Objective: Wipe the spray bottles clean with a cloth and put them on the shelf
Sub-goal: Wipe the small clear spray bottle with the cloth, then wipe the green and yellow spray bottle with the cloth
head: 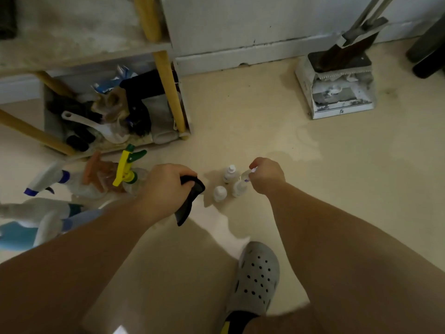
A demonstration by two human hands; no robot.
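Observation:
My left hand [166, 186] grips a dark cloth [189, 201] that hangs down over the floor. My right hand [266, 175] pinches the top of a small clear bottle [244, 175] standing on the floor. Three small white bottles [230, 173] [220, 193] [239, 188] stand close beside it. Left of my left hand lie several trigger spray bottles: one with a yellow and green head [126, 167], an orange one [96, 172], and a blue and white one [48, 179]. The shelf [79, 50] with yellow legs stands at the upper left.
A box of clutter [115, 112] with a white scoop sits under the shelf. A white dustpan with a broom [337, 85] stands by the wall at upper right. More blue and white bottles [43, 225] lie at far left. My grey clog [255, 278] is on the floor below.

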